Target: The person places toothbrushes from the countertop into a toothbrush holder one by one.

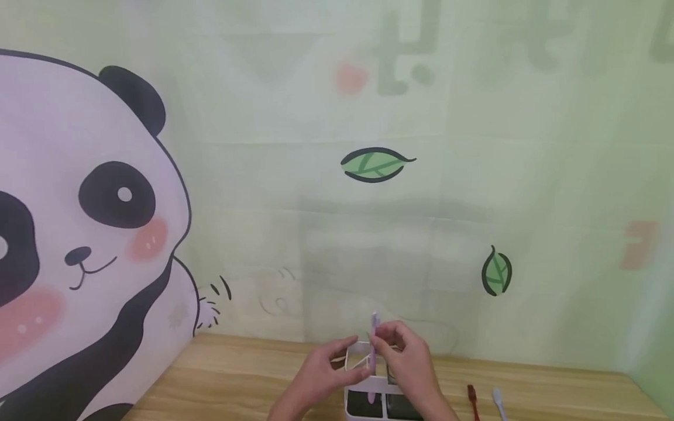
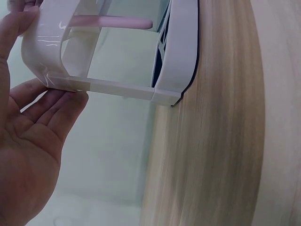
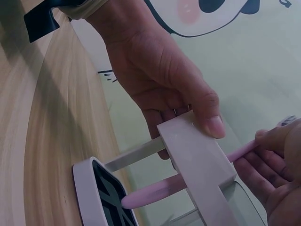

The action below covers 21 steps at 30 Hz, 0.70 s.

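Observation:
A white toothbrush holder (image 1: 375,384) with an upper rack and a dark-lined base stands on the wooden table. My left hand (image 1: 323,368) grips its upper rack at the left end, thumb at the front and fingers behind, as the right wrist view shows. Between thumb and fingers my right hand (image 1: 409,358) pinches a pink toothbrush (image 1: 372,354) above the rack, bristle head up. The toothbrush's rounded handle end (image 3: 155,192) passes down through the rack and hangs over the base. In the left wrist view the handle (image 2: 124,22) shows below the white top (image 2: 51,35).
Two more toothbrushes, one dark red (image 1: 473,399) and one pale blue (image 1: 498,401), lie on the table (image 1: 237,374) to the right of the holder. Behind the table hangs a light green backdrop (image 1: 263,187) printed with a panda and leaves.

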Motion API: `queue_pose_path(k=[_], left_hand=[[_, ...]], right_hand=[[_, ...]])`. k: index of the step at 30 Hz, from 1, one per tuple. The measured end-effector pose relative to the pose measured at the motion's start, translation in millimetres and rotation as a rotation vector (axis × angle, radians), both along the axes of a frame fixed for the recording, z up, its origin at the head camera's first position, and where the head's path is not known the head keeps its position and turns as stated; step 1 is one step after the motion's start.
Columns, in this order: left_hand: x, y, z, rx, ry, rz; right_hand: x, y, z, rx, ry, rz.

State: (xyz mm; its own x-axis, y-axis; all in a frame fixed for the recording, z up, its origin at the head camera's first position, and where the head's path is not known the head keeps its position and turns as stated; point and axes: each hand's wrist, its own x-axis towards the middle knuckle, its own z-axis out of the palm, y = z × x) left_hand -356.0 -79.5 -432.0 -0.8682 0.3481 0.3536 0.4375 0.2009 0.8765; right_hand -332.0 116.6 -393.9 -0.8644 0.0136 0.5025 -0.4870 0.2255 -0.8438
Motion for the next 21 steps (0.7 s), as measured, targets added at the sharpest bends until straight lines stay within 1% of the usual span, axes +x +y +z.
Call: queue_pose_path(k=[3,10,15,21], left_hand=[[-0.5,-0.3,-0.1,-0.003,0.007,-0.001],[0.3,0.4,-1.2,-0.009,-0.001,-0.003],[-0.1,0.6,-1.3,-0.017,-0.007,0.001],[-0.8,0.0,-0.3,-0.005,-0.007,-0.005]], right_hand=[[-0.5,0.8,-0.7,0.016,-0.006,0.007],[-1.1,3.6,-4.1,0.093,-0.031,-0.006],[-1.5,4.7,-4.2,0.103,-0.036,0.003],[-1.7,4.2,-2.0,0.116,-0.032,0.022]])
